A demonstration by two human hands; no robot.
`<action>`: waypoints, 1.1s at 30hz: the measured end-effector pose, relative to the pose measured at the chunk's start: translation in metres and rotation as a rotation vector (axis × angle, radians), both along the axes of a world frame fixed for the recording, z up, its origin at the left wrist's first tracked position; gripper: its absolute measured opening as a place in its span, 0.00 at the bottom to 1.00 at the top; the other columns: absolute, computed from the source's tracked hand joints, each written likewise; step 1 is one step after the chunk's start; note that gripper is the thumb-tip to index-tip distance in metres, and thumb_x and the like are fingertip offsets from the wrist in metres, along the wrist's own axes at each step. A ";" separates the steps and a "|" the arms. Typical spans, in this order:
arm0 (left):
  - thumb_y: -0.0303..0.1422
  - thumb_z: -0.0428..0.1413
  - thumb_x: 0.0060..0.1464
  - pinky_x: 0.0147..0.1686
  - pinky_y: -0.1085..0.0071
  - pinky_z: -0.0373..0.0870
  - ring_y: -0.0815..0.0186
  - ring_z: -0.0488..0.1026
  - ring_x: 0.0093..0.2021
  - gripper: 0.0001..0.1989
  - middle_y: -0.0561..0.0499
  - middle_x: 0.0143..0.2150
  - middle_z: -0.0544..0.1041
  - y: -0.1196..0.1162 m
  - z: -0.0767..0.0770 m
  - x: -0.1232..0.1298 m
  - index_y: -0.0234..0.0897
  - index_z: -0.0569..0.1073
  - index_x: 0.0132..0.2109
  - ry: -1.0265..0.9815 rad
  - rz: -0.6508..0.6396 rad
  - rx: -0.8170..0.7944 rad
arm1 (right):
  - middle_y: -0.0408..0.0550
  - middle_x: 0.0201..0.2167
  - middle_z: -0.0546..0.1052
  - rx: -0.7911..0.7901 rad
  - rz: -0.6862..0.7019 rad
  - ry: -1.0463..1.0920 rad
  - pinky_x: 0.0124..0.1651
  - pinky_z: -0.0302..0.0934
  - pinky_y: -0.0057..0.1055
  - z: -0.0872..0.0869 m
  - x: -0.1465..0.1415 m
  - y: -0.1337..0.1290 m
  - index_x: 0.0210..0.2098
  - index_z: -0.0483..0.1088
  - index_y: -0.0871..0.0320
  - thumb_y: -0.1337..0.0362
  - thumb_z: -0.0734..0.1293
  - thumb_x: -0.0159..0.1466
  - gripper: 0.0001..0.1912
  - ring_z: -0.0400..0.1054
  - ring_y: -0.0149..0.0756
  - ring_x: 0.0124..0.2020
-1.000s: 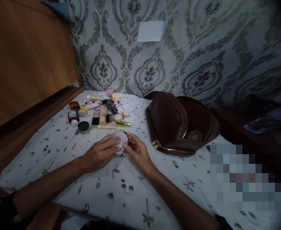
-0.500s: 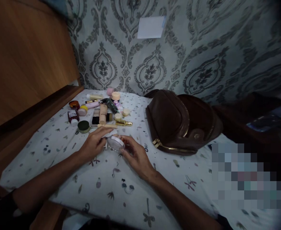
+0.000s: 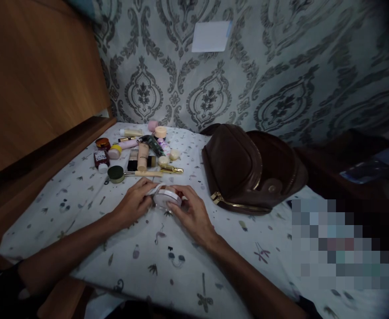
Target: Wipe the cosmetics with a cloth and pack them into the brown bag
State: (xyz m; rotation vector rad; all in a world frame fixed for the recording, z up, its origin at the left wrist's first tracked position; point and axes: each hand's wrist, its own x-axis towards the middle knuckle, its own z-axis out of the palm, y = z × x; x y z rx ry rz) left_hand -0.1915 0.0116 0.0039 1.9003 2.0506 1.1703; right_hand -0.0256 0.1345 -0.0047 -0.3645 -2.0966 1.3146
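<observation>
A round compact with a clear, pale-rimmed lid (image 3: 167,199) is held low over the patterned cloth. My right hand (image 3: 194,212) grips it from the right, with thumb and fingers at its rim. On its left side, my left hand (image 3: 135,204) pinches a white cloth or tissue (image 3: 155,189) against the compact. Just beyond the hands lie a wooden-handled brush (image 3: 148,174), a gold tube (image 3: 171,169) and a dark green round tin (image 3: 116,174).
Several cosmetics, among them a beige tube (image 3: 143,156) and a dark red bottle (image 3: 100,159), lie at the back left. A brown leather bag (image 3: 234,168) stands right of them. A wooden cabinet (image 3: 38,75) borders the left side; a patterned wall is behind.
Both hands have moved slightly right with the compact and the white cloth. The compact's lid is tilted differently. The items on the cloth have stayed in place.
</observation>
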 end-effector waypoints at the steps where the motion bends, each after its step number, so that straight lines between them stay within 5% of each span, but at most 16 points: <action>1: 0.21 0.46 0.58 0.49 0.64 0.71 0.60 0.72 0.49 0.21 0.45 0.47 0.73 0.000 0.001 0.000 0.35 0.72 0.56 -0.008 0.010 0.030 | 0.48 0.43 0.73 -0.090 0.000 0.027 0.47 0.64 0.36 -0.001 -0.001 0.000 0.47 0.70 0.54 0.62 0.69 0.61 0.15 0.67 0.40 0.45; 14: 0.19 0.44 0.63 0.58 0.62 0.70 0.57 0.65 0.63 0.32 0.41 0.62 0.64 -0.009 -0.008 0.014 0.45 0.54 0.71 0.250 -0.085 0.234 | 0.41 0.48 0.77 -1.166 0.164 0.312 0.53 0.64 0.33 0.006 -0.010 -0.007 0.46 0.74 0.49 0.59 0.79 0.51 0.24 0.70 0.35 0.47; 23: 0.19 0.44 0.64 0.61 0.61 0.68 0.58 0.65 0.63 0.31 0.39 0.63 0.67 -0.007 0.001 0.018 0.39 0.53 0.71 0.217 -0.279 0.325 | 0.38 0.39 0.77 -1.280 0.264 0.234 0.43 0.67 0.32 0.015 -0.002 -0.003 0.44 0.72 0.50 0.61 0.79 0.50 0.23 0.71 0.32 0.37; 28: 0.19 0.42 0.64 0.60 0.58 0.68 0.58 0.65 0.62 0.31 0.40 0.61 0.68 -0.003 -0.002 0.014 0.43 0.54 0.71 0.219 -0.171 0.297 | 0.41 0.41 0.78 -1.229 0.370 0.143 0.46 0.67 0.35 0.014 0.001 -0.004 0.48 0.69 0.50 0.62 0.78 0.51 0.27 0.73 0.34 0.39; 33: 0.17 0.42 0.59 0.58 0.57 0.70 0.58 0.67 0.58 0.33 0.42 0.58 0.70 -0.003 -0.010 0.009 0.42 0.58 0.68 0.183 -0.090 0.181 | 0.44 0.45 0.78 -1.169 0.300 0.218 0.47 0.68 0.37 0.014 -0.001 -0.001 0.51 0.70 0.50 0.61 0.77 0.52 0.28 0.73 0.37 0.43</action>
